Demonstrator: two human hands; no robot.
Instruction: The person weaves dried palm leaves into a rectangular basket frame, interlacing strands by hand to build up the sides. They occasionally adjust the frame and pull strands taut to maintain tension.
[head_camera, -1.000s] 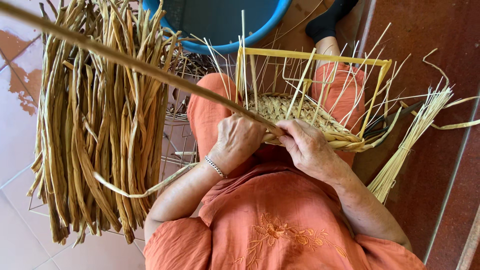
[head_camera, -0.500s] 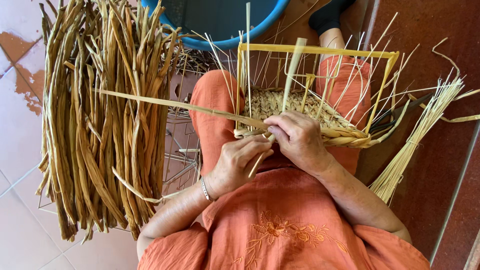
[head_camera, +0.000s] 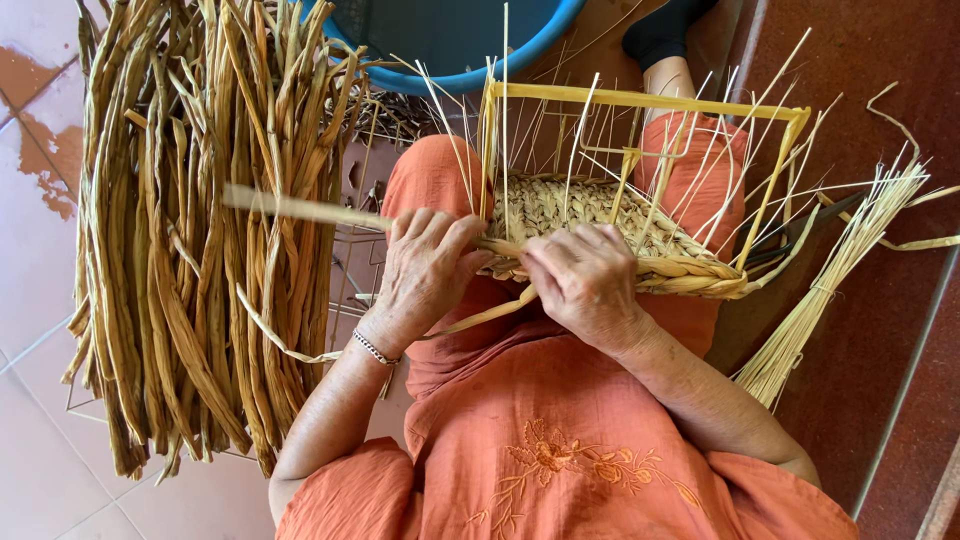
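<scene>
A half-woven straw basket (head_camera: 590, 215) rests on my lap, built on a yellow rectangular frame (head_camera: 640, 100) with thin upright stalks sticking out of the weave. My left hand (head_camera: 425, 270) grips a long flat dried leaf strand (head_camera: 300, 210) that runs out to the left, at the basket's near left corner. My right hand (head_camera: 585, 285) presses on the braided near edge of the basket, fingers curled over the strand. A beaded bracelet sits on my left wrist.
A thick bundle of dried leaves (head_camera: 200, 230) lies on a wire rack at the left. A blue plastic tub (head_camera: 470, 50) stands at the top. A bunch of thin pale straws (head_camera: 830, 290) lies at the right on the reddish floor. Pale tiles lie left.
The long strand has been drawn in and now sticks out shorter to the left. My left hand has risen to the basket's corner, and both hands have shifted along the edge.
</scene>
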